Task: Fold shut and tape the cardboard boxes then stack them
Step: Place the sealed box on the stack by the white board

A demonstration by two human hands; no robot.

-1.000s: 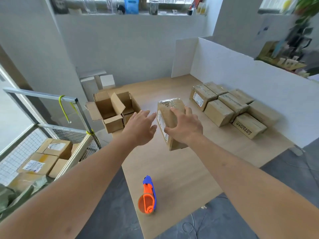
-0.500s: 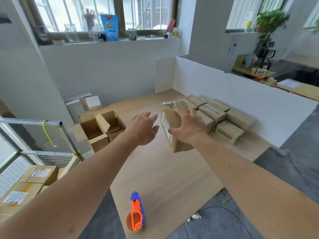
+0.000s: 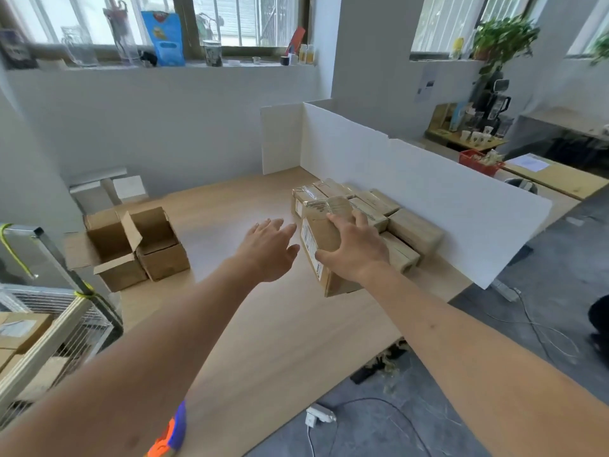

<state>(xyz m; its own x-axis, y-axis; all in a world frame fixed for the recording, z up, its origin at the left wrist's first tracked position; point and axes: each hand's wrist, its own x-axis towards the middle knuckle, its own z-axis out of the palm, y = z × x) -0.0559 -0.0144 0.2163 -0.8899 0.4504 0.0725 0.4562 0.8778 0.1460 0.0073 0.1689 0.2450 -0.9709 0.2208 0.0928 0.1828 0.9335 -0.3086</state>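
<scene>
My right hand (image 3: 354, 250) grips a taped cardboard box (image 3: 321, 237) from above and holds it off the wooden table (image 3: 263, 324). The box hangs just in front of a group of several taped boxes (image 3: 395, 222) that lie along the white partition. Just left of the held box my left hand (image 3: 268, 247) hovers with straight fingers, holding nothing. Two untaped boxes (image 3: 138, 245) with raised flaps stand at the table's left side. An orange and blue tape dispenser (image 3: 169, 437) lies at the near edge, mostly hidden by my left forearm.
A white partition (image 3: 412, 192) walls the table's right and back. A metal-framed wire cart (image 3: 43, 311) with more boxes stands to the left. Cables and a power strip (image 3: 318, 417) lie on the grey floor at the near right.
My right hand has carried the taped box forward and to the right, close to the group of taped boxes. My left hand followed beside it, still off the box. The view has tilted up.
</scene>
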